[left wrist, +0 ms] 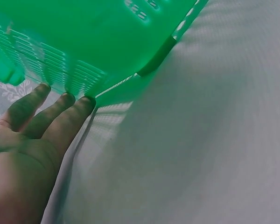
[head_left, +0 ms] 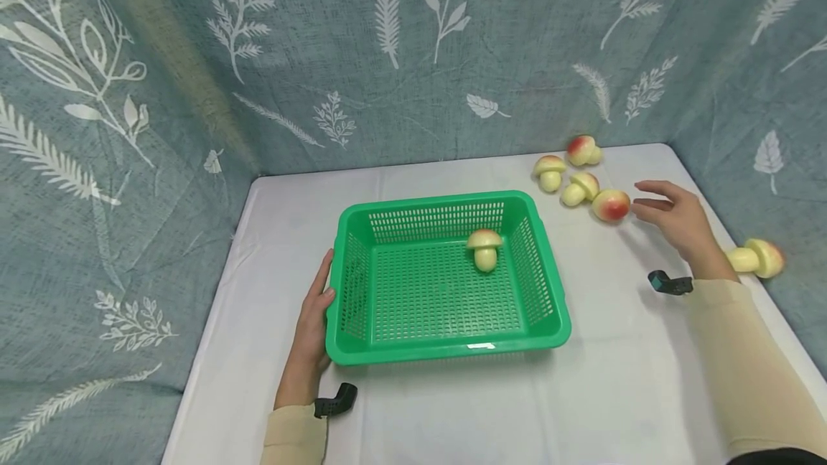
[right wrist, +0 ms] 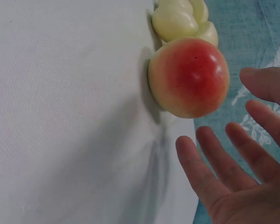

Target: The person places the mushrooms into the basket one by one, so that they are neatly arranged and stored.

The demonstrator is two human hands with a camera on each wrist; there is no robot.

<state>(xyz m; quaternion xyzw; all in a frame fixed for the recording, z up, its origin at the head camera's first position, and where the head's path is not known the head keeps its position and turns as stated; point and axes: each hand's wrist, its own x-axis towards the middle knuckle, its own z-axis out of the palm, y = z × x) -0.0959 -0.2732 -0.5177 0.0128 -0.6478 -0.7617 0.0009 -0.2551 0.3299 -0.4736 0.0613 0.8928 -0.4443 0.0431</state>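
Note:
A green plastic basket point(head_left: 446, 354) with slotted walls stands mid-table, and one toy mushroom point(head_left: 484, 250) lies inside it toward the back right. My left hand point(head_left: 313, 325) rests against the basket's left side, its extended fingers point(left wrist: 67, 121) touching the slotted wall in the left wrist view. At the right, my right hand point(head_left: 678, 224) is spread beside a red-capped toy mushroom point(head_left: 610, 205). That cap point(right wrist: 189, 77) faces the right wrist camera, with a small gap between it and the fingertips point(right wrist: 185, 144). Nothing is in the right hand.
Behind the red-capped mushroom lie more toy mushrooms, one at the back edge point(head_left: 583, 151), one upright point(head_left: 549, 173) and one tilted point(head_left: 580, 189). Another mushroom point(head_left: 759, 258) lies at the right edge, partly behind my right wrist. Patterned blue-grey cloth point(head_left: 413, 106) surrounds the white table point(head_left: 614, 379).

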